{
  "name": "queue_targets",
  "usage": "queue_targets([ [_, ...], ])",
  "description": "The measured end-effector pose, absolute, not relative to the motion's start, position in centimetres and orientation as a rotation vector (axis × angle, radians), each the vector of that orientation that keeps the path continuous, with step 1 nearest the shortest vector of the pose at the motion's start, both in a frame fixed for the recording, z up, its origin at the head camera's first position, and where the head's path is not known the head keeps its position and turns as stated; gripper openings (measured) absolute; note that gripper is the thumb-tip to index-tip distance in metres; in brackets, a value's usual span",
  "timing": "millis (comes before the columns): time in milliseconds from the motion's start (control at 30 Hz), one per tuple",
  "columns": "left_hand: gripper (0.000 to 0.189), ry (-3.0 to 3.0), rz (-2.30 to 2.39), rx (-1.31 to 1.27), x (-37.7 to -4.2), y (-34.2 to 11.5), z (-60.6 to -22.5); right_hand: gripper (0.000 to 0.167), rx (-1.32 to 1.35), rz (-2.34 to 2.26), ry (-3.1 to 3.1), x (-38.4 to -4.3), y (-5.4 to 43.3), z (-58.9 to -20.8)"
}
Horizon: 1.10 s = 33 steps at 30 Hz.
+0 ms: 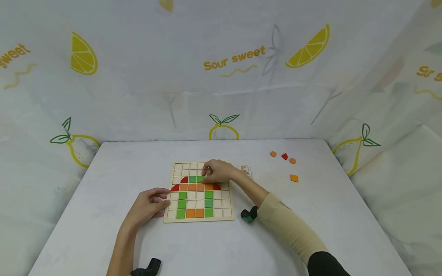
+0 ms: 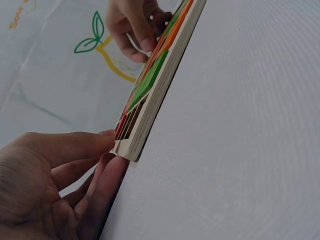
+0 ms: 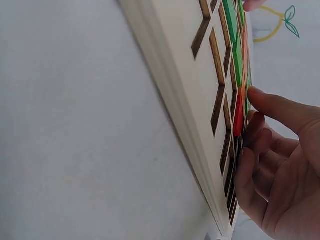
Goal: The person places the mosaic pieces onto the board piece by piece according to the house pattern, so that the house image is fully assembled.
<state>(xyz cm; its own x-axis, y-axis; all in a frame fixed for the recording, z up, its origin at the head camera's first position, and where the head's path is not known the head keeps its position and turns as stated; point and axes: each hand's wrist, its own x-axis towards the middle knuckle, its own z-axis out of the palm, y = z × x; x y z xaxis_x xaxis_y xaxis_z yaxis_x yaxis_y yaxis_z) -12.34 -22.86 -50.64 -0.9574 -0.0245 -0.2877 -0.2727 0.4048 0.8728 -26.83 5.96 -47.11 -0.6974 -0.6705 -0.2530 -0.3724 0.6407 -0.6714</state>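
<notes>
A square wooden grid board (image 1: 198, 219) lies flat on the white table, partly filled with green, orange and red tiles. My left hand (image 1: 150, 202) holds the board's left edge with thumb and index finger; up close in the left wrist view, the hand (image 2: 65, 185) meets the edge near a corner. Over the upper middle, my right hand (image 1: 218, 171) pinches at a green tile (image 1: 199, 179), its fingertips low on the board and partly covering nearby cells. In the right wrist view the thumb and fingers of that hand (image 3: 280, 155) come close beside a red quarter-round tile (image 3: 239, 112).
Right of the board lie two orange discs (image 1: 273, 153), a red quarter-round piece (image 1: 284, 156) and an orange square (image 1: 294, 178). A printed pattern card (image 1: 247, 169) sits partly under the right forearm. Lemon-printed cloth (image 1: 152, 76) encloses the table.
</notes>
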Motion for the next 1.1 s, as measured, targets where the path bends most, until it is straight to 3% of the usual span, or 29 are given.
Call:
queue_targets([
  [367,0.043,2.426,1.587,-0.250,-12.3,-22.8,-50.6,0.017,-0.802,-0.909,2.349,-27.6,7.9,-46.6],
  [733,0.043,2.425,1.591,-0.256,-12.3,-22.9,-50.5,0.025,-0.761,-1.018,2.415,-29.4,12.5,-45.2],
  [1100,0.043,2.431,1.581,-0.257,-12.3,-22.9,-50.6,0.034,-0.489,-1.119,2.501,-30.5,19.6,-44.1],
])
